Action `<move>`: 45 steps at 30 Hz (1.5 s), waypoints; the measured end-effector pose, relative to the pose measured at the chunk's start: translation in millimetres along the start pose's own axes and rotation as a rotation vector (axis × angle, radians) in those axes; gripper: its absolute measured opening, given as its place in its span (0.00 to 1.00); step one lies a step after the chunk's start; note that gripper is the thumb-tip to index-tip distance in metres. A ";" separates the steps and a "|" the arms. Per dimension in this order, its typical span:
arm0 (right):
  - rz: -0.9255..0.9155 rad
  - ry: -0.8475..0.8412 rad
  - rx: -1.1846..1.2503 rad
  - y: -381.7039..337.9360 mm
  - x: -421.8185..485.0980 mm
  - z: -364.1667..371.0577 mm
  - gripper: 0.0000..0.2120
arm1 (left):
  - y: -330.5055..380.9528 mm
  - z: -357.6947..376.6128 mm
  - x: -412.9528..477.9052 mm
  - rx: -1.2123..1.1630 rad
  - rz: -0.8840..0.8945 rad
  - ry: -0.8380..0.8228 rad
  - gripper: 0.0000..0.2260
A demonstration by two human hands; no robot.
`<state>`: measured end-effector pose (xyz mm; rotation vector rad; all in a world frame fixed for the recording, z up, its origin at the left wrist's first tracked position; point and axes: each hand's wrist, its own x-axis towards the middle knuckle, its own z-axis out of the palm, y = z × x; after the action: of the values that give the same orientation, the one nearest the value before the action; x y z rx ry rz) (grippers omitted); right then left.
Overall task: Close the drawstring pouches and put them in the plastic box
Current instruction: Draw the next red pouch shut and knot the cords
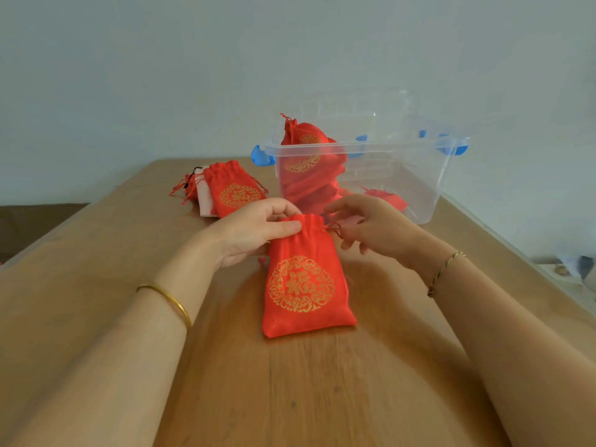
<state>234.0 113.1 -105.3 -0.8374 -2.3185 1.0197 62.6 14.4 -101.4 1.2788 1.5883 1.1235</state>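
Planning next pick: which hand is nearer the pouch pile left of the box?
Left. The left hand pinches the front pouch just short of the pile; the right hand is farther right, on that pouch's drawstring.

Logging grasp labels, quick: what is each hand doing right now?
Left hand: pinches the gathered neck of the red pouch.
Right hand: pinches the pouch's drawstring.

Glossy cloth pouch [306,285]; perhaps wooden table [322,388]
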 end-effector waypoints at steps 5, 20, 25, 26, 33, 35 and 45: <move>0.102 -0.147 0.013 2.9 -4.5 -5.8 0.07 | -6.7 6.5 -1.4 -0.016 0.114 0.018 0.04; 0.103 0.173 0.038 11.6 -2.9 -9.3 0.07 | -13.1 -11.1 -10.1 0.249 -0.038 0.099 0.07; 0.107 0.192 0.007 14.4 -4.2 -9.8 0.08 | -16.2 -14.0 -10.9 0.298 -0.040 0.142 0.04; 0.114 0.192 0.005 15.3 -4.2 -10.2 0.08 | -16.8 -14.5 -10.2 0.310 -0.033 0.172 0.05; 0.157 0.189 0.025 17.5 -4.7 -13.3 0.06 | -20.3 -18.0 -8.2 0.364 0.016 0.335 0.07; 0.165 0.207 0.039 17.7 -4.6 -13.9 0.03 | -22.9 -19.1 -6.9 0.384 0.030 0.376 0.06; 0.262 0.308 0.097 23.4 -8.3 -20.6 0.15 | -34.2 -28.7 0.2 0.489 0.066 0.536 0.14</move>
<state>260.7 129.9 -112.1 -1.1901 -1.9219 1.0180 25.9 6.8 -125.6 1.4136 2.3430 1.2309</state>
